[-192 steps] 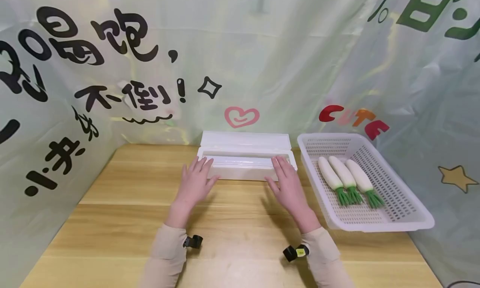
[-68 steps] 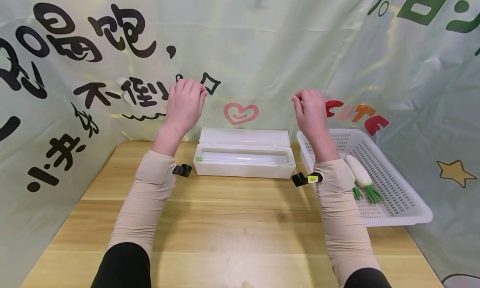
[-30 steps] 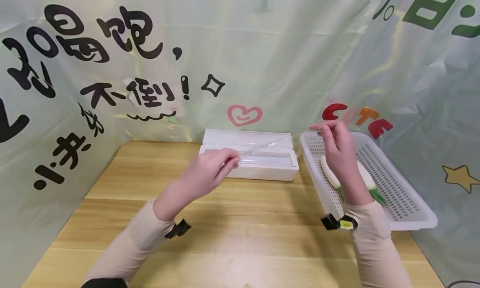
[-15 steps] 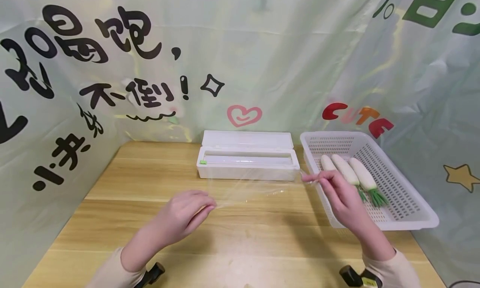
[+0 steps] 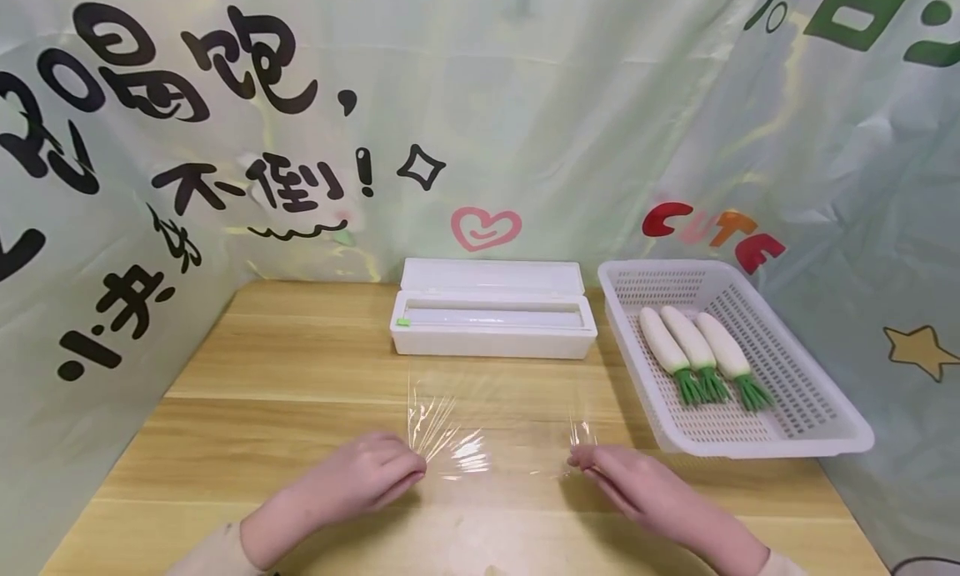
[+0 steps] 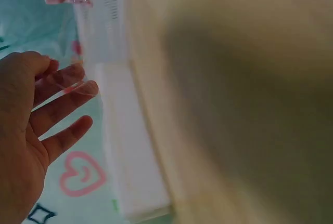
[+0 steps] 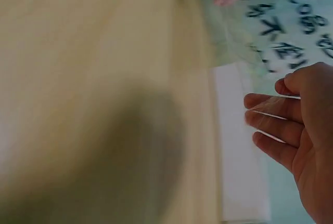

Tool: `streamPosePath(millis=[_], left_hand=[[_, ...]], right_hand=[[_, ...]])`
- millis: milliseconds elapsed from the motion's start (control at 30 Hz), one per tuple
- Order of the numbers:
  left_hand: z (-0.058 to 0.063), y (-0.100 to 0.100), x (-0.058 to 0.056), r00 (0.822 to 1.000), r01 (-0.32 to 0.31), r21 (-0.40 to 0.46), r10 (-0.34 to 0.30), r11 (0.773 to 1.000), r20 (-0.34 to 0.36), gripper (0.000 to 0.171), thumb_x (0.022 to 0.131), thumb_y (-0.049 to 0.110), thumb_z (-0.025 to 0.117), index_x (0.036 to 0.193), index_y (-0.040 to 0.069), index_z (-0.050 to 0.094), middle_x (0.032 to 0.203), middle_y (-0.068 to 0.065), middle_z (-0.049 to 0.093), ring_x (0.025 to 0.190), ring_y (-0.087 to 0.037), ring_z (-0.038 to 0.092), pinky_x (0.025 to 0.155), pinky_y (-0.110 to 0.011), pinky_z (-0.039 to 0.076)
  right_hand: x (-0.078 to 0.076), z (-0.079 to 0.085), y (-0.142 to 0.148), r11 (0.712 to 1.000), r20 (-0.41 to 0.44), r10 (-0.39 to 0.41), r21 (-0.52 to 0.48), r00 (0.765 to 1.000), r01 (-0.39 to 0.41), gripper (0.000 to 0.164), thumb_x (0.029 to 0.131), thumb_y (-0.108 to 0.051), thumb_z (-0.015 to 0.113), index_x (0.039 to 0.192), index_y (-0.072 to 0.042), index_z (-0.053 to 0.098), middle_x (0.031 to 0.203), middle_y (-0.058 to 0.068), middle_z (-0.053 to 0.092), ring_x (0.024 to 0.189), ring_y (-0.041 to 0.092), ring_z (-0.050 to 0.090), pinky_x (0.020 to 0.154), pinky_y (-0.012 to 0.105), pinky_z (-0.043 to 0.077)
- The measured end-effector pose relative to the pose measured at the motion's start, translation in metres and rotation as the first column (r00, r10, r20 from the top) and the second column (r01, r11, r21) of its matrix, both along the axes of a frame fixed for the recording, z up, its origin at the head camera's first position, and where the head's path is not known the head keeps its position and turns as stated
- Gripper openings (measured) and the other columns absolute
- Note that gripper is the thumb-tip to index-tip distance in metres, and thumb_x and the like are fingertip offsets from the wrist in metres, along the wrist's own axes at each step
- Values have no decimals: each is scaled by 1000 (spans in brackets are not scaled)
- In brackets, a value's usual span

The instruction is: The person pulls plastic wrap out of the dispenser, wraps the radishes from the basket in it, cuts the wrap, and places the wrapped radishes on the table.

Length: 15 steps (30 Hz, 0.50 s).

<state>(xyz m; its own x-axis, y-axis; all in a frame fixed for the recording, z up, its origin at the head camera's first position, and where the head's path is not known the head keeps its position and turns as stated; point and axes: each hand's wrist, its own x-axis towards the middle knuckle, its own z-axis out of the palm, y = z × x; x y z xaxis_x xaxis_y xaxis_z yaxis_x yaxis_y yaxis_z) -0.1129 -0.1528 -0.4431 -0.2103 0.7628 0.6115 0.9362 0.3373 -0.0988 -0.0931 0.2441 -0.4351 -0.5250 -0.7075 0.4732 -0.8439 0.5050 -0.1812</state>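
A sheet of clear cling film (image 5: 471,453) stretches from the white cling film box (image 5: 492,343) toward the front of the table, wrinkled and shiny near its corners. My left hand (image 5: 352,478) pinches its near left corner between thumb and forefinger. At the near right corner, my right hand (image 5: 643,491) pinches the film the same way. In the left wrist view the other fingers (image 6: 58,104) of the left hand are spread behind the film. The right wrist view shows the right hand (image 7: 307,125) likewise. The box stands with its lid (image 5: 491,276) raised, a film roll inside.
To the right of the box, a white perforated basket (image 5: 813,397) holds three white radishes (image 5: 693,343) with green stalks. A small green tab (image 5: 403,322) sits on the box's left front. Behind the wooden table (image 5: 285,376) hangs a printed curtain (image 5: 555,142).
Both hands have come down from above the box toward the table's front, drawing the film out with them. In the last half second the right hand moved left and nearer; the film spread wider.
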Motion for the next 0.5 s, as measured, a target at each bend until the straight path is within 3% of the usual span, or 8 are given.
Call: streamPosePath(millis=[133, 267, 367, 500], left_hand=[[-15, -4, 0, 998, -52, -137, 55, 989, 21, 8, 87, 21, 69, 93, 16, 67, 86, 11, 72, 80, -2, 68, 83, -30, 57], [-23, -7, 1, 996, -88, -259, 84, 962, -24, 12, 86, 22, 68, 96, 16, 66, 87, 9, 72, 83, -3, 68, 84, -30, 57], [-26, -8, 3, 995, -97, -303, 87, 948, -44, 11, 87, 20, 64, 97, 16, 65, 88, 9, 71, 84, -4, 68, 84, -30, 58], [-30, -10, 4, 996, -90, -303, 82, 949, -39, 9, 87, 18, 63, 96, 18, 64, 87, 11, 68, 83, -4, 66, 82, -30, 57]], right_hand=[[-4, -17, 2, 996, -23, 53, 66, 998, -52, 13, 91, -14, 63, 103, -13, 63, 110, 0, 72, 102, 16, 70, 90, 26, 55], [-5, -29, 6, 989, -31, 77, 131, 997, -72, 23, 85, -20, 72, 105, -15, 64, 117, 2, 70, 109, 20, 68, 90, 34, 56], [-5, -36, 8, 981, -33, 90, 173, 995, -83, 28, 85, -24, 73, 111, -16, 64, 124, 5, 67, 112, 22, 66, 89, 40, 57], [-3, -43, 13, 978, -16, 87, 192, 996, -83, 25, 87, -27, 72, 109, -20, 64, 129, 4, 64, 116, 22, 64, 90, 39, 55]])
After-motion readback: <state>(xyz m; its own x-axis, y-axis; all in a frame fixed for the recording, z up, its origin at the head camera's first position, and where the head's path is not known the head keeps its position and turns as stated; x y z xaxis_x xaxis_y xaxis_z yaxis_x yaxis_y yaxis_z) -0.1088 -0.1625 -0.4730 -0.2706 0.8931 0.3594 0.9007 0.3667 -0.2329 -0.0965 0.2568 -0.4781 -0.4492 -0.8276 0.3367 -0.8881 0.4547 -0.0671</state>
